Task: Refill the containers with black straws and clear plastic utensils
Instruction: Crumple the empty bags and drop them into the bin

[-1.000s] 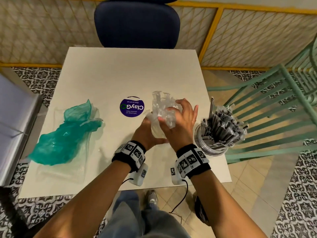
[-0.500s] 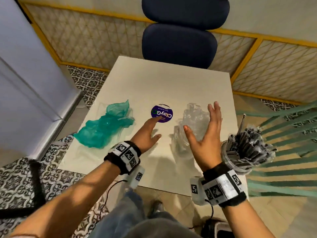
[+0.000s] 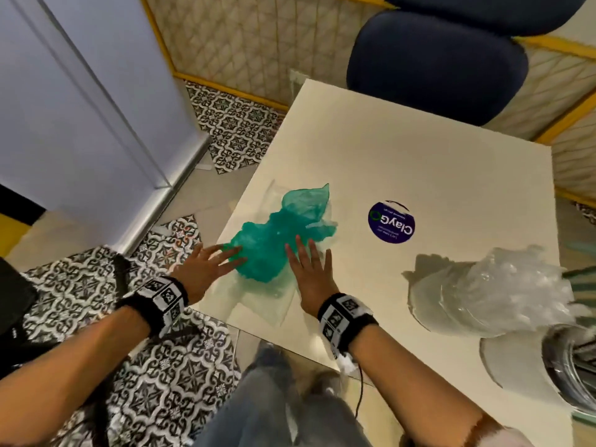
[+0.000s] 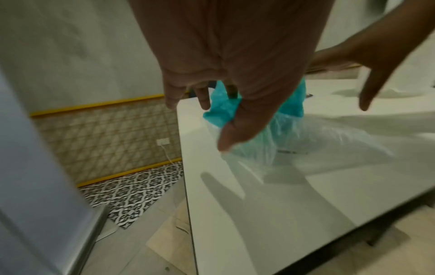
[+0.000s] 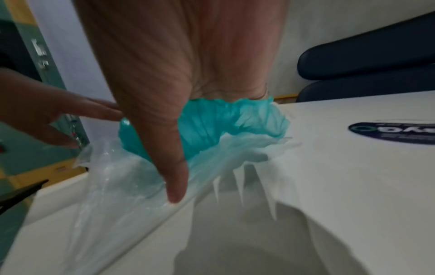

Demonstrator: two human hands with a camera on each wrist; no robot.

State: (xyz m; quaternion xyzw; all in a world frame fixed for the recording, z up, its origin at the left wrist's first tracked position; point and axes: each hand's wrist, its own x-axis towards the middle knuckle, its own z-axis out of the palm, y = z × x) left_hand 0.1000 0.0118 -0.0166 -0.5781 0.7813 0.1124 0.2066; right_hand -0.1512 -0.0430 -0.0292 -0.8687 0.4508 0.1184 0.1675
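Left hand (image 3: pixel 206 269) and right hand (image 3: pixel 309 272) spread wide, fingers straight, holding nothing, either side of the teal bag (image 3: pixel 280 240) on the table (image 3: pixel 419 162) at its near left edge, clear plastic utensils (image 3: pixel 512 285) in a container at the near right, straw container (image 3: pixel 571 366) nearest right, purple sticker (image 3: pixel 391 224) mid-table.

Patterned tile floor (image 3: pixel 167 375), cream table (image 3: pixel 419 162), navy chair (image 3: pixel 435 59).

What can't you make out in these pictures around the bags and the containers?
- Straw container: head view, cut off by the right edge; its contents are not readable.
- Clear utensils container: head view, glare and blur; single utensils cannot be told apart.
- Teal bag: contents hidden by its crumpled film in every view.
- Left hand and right hand: whether fingertips touch the bag, blurred.
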